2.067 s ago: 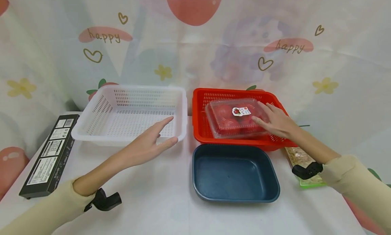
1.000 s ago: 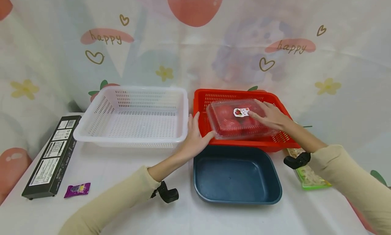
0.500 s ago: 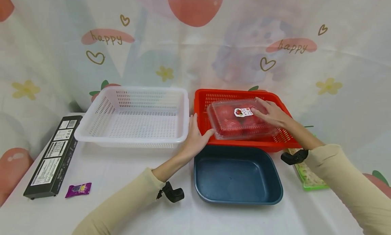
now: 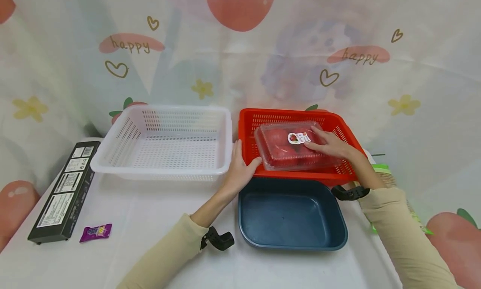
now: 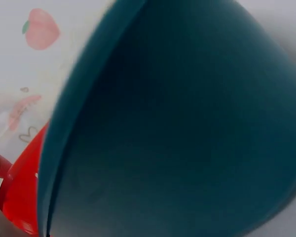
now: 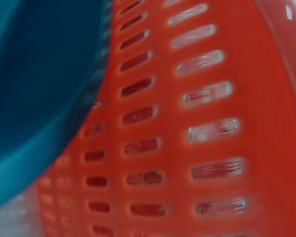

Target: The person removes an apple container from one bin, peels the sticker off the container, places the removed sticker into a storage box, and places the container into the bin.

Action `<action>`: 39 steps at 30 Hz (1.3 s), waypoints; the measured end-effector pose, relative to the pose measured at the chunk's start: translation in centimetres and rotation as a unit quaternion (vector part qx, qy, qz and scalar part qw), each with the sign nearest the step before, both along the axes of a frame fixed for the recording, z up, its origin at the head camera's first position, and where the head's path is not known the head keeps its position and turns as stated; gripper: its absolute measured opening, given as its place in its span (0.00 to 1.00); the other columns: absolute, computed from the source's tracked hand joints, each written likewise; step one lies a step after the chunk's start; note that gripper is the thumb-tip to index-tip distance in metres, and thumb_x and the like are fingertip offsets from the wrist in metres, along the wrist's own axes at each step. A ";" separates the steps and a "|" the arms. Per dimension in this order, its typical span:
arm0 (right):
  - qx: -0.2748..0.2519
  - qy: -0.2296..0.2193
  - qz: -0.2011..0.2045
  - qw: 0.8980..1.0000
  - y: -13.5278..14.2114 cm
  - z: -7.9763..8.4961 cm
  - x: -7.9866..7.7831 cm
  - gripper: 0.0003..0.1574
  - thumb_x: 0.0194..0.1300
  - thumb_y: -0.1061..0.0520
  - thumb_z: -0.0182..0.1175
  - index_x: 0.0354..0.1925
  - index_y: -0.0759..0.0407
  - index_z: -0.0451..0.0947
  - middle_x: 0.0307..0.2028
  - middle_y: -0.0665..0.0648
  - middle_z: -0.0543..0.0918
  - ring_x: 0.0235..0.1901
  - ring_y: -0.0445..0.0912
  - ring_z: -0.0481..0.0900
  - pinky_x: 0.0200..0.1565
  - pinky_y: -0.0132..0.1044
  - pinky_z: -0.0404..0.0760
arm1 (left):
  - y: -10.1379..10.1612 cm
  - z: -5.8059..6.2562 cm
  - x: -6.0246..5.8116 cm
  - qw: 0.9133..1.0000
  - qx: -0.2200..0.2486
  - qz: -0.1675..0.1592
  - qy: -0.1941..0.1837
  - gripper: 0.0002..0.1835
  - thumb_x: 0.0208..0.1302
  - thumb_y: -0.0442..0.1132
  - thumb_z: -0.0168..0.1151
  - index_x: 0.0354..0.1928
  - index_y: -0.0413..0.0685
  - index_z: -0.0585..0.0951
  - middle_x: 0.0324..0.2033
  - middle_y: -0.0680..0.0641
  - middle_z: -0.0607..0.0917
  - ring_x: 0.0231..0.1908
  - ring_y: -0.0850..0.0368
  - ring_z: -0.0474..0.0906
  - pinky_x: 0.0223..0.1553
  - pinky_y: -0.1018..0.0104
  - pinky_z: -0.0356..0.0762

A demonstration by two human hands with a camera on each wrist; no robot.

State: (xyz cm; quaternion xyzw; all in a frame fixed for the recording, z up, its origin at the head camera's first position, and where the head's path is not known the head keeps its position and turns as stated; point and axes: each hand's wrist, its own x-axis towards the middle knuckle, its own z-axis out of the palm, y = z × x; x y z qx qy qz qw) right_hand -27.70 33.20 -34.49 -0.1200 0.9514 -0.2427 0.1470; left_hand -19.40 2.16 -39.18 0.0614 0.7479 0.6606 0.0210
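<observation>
Red basket (image 4: 334, 121) runs left-to-right (right-wrist view alone shows, apparently, outer slots); left hand (image 4: 239, 170) and right hand (image 4: 333, 146) lie uncurled.

And there's the red basket (image 4: 300, 176), sitting upright at three o'clock in the head view, slotted walls and rounded corners on show! Lying inside, nearer its nine-o'clock wall, here's the clear plastic container (image 4: 289, 160), label side up, long edges running roughly nine to three, round red fruit (image 4: 279, 136) showing through beneath that white label (image 4: 298, 138).
</observation>
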 end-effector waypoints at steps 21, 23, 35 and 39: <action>0.006 -0.037 -0.082 0.996 -0.8 -0.1 1.7 0.62 0.63 0.32 0.56 0.76 0.41 0.25 0.73 0.73 0.49 0.64 0.70 0.58 0.57 0.63 0.74 | 0.3 -0.8 0.4 0.998 0.057 0.009 -0.004 0.49 0.62 0.43 0.63 0.77 0.61 0.43 0.71 0.54 0.59 0.66 0.53 0.63 0.58 0.54 0.78; 0.015 -0.039 -0.091 0.995 -0.9 0.0 2.0 0.62 0.63 0.30 0.55 0.76 0.40 0.24 0.73 0.73 0.50 0.63 0.70 0.59 0.58 0.64 0.73 | 0.4 -0.8 0.3 0.998 0.057 0.011 -0.003 0.48 0.62 0.43 0.62 0.77 0.61 0.43 0.71 0.54 0.59 0.67 0.52 0.62 0.59 0.54 0.77; 0.031 -0.028 -0.102 0.994 -0.9 -0.2 3.5 0.56 0.69 0.31 0.46 0.76 0.47 0.24 0.70 0.78 0.50 0.60 0.71 0.60 0.56 0.63 0.76 | 0.4 -1.0 0.2 0.998 0.062 0.013 -0.010 0.47 0.64 0.43 0.61 0.77 0.62 0.43 0.72 0.54 0.57 0.68 0.53 0.60 0.61 0.53 0.75; -0.049 -0.025 -0.106 0.993 -0.2 -0.6 3.9 0.48 0.72 0.41 0.45 0.76 0.42 0.27 0.73 0.75 0.47 0.63 0.70 0.57 0.58 0.62 0.75 | 0.4 -1.0 0.1 0.998 0.063 0.015 -0.002 0.47 0.63 0.43 0.62 0.77 0.62 0.44 0.73 0.52 0.57 0.68 0.51 0.60 0.61 0.52 0.76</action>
